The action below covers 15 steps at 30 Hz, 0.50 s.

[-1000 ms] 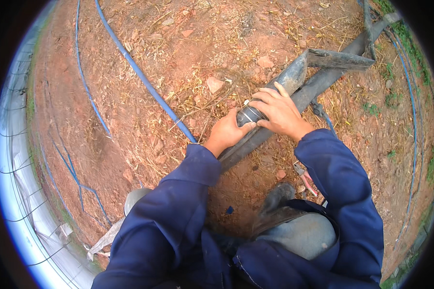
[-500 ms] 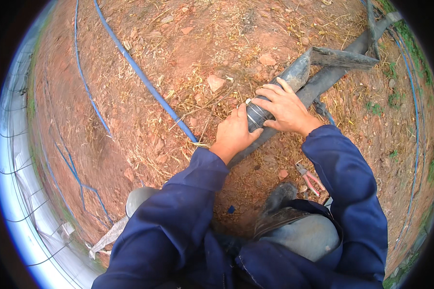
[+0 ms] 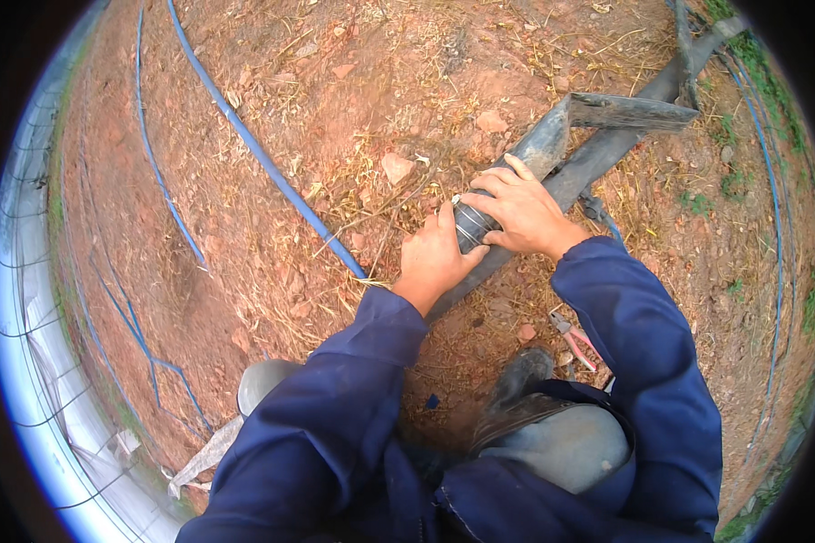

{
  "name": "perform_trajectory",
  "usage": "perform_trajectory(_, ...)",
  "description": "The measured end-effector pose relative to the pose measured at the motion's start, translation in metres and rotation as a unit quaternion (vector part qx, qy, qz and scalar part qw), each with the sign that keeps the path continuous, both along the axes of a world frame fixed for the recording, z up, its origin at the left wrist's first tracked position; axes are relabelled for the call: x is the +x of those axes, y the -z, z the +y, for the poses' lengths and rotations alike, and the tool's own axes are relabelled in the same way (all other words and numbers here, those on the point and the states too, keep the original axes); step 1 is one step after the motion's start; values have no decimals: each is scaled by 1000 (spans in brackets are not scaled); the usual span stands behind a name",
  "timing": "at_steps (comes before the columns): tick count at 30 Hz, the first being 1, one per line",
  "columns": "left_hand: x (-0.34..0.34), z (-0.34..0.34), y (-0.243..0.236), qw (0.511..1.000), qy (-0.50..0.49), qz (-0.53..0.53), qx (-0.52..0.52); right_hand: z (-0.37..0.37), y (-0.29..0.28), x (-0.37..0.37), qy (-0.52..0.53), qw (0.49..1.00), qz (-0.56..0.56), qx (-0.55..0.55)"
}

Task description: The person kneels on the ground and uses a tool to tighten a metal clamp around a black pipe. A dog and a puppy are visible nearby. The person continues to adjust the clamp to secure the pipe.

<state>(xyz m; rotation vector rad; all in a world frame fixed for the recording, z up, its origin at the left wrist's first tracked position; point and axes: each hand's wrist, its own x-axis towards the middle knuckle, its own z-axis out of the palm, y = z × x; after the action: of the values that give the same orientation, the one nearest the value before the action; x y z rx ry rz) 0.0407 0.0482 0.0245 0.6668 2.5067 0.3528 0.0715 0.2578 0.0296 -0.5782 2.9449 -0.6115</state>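
1. My left hand (image 3: pixel 433 256) grips the nearer part of a rounded black tube (image 3: pixel 470 237), thumb along its side.
2. My right hand (image 3: pixel 523 213) clasps it farther up, fingers spread across; thin, pale bands (image 3: pixel 473 219) circle it between my hands.
3. The tube lies along a longer, dark pipe (image 3: pixel 598 165) over reddish soil (image 3: pixel 317 100).
4. Red-handled metal pliers (image 3: pixel 568 331) lie near my right sleeve (image 3: pixel 634 317); a blue hose (image 3: pixel 285 186) stretches ahead, leftward.

A dusty black hose (image 3: pixel 472 227), banded with pale wire, slants away rightward.
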Motion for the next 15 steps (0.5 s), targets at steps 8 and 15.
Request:
perform_trajectory(8, 12, -3, 0, 996, 42, 82, -8, 6, 0, -4, -41, 999, 18, 1)
perform_trajectory(15, 9, 1, 14, 992, 31, 123, 23, 1, 7, -1, -19, 999, 41, -23)
